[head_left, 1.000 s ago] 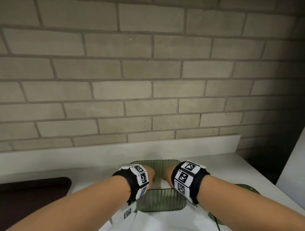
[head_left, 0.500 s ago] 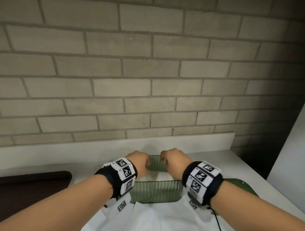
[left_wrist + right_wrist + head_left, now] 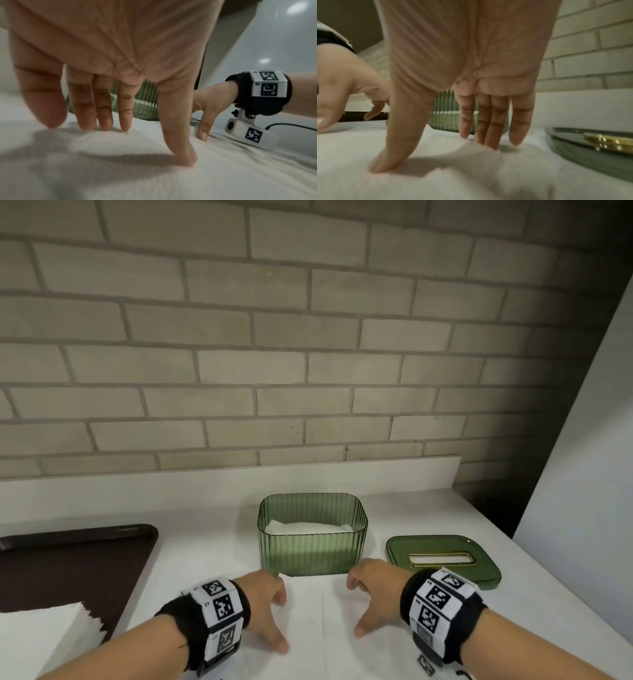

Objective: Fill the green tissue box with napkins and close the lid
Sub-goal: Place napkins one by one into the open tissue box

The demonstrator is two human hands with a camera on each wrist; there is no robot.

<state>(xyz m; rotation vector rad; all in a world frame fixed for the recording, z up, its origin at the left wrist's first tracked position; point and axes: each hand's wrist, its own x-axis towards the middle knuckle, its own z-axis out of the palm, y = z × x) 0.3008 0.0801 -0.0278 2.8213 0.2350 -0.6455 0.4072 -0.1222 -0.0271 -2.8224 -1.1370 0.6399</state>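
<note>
The green ribbed tissue box (image 3: 311,546) stands open on the white counter with white napkins (image 3: 308,527) lying low inside it. Its green lid (image 3: 442,559), with a gold-rimmed slot, lies flat on the counter to the box's right. In front of the box a white napkin (image 3: 318,621) is spread on the counter. My left hand (image 3: 270,611) and right hand (image 3: 370,601) hover over it side by side. The straight fingers (image 3: 178,148) of the left point down and touch the napkin. The right hand's fingertips (image 3: 397,155) also reach down to it. Neither hand grips anything.
A dark brown tray (image 3: 68,566) sits at the left with a stack of white napkins (image 3: 44,635) overlapping its near edge. A brick wall rises behind the counter's low backsplash (image 3: 222,484). A white panel (image 3: 582,474) stands at the right, past the counter's edge.
Both hands have drawn back out of the box towards me and come down on the spread napkin. The head view has tilted down, so the box and lid show fully.
</note>
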